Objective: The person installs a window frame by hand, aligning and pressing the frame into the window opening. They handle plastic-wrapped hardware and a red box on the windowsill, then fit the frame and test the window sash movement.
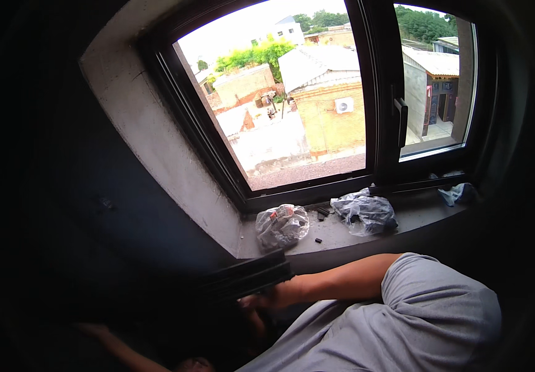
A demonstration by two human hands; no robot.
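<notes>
We appear to grasp the dark ribbed bar [247, 276] with the right grip [276, 294], close to the bar's right-hand end. The left grip [92, 328] lies well to the left and lower, in deep shadow; we cannot tell whether it is released or clenched.

Handling: In our judgement, so long a piece calls for support at two spaced places, so that it neither tips nor twists about the right grip. We should guide the near end clear of the windowsill [335, 241], just above and to the right of that grip, where a clear plastic bag [283, 227] and a small dark piece [319, 240] could be knocked. Slow turns are advisable, as a swung end could scrape the wall.

Appearance: The bar is straight, near-black and narrow, with lengthwise ridges. It tilts up toward the right; its left end is lost in shadow.
</notes>
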